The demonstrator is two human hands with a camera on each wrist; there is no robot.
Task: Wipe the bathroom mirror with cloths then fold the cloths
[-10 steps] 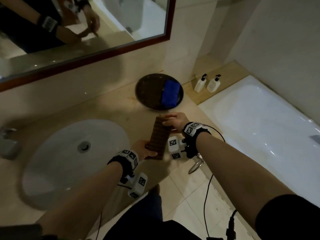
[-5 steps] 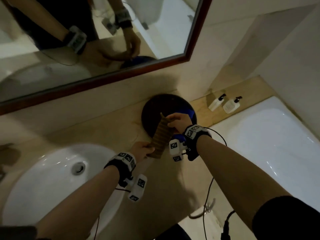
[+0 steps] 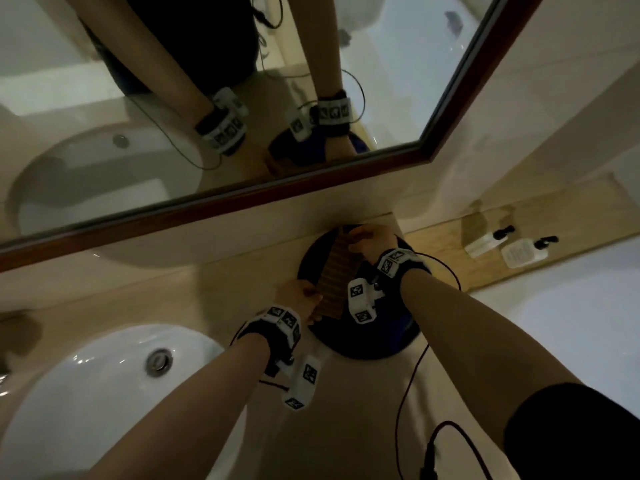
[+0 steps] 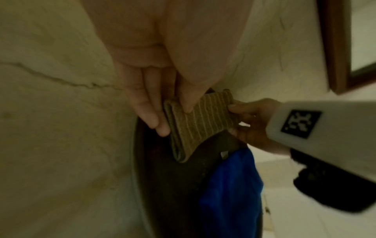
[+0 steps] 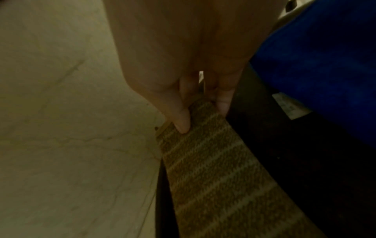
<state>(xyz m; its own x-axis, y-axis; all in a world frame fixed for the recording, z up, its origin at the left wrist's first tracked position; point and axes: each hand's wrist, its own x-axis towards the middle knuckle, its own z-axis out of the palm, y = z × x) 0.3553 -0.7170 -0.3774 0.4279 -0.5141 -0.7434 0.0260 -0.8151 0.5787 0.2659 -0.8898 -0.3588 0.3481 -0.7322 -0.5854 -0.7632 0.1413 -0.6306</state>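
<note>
Bathroom counter, beige stone, mirror [image 3: 242,98] behind. Head view: left hand [image 3: 298,296] pinches near end of folded striped cloth [image 3: 337,275], right hand [image 3: 372,242] pinches far end, holding it flat over dark tray [image 3: 363,344], likely to set it down.

Left wrist view: thumb on top, fingers [image 4: 150,112] beneath; blue cloth [image 4: 230,185] already in tray.

Right wrist view: fingertips [image 5: 183,122] clamp the far edge.

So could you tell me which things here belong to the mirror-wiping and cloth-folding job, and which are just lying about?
Part of the job:
- folded striped brown cloth, pinched by left hand and right hand
- blue cloth in the dark tray
- mirror

Lying about:
- sink
- two pump bottles
- bathtub
</note>
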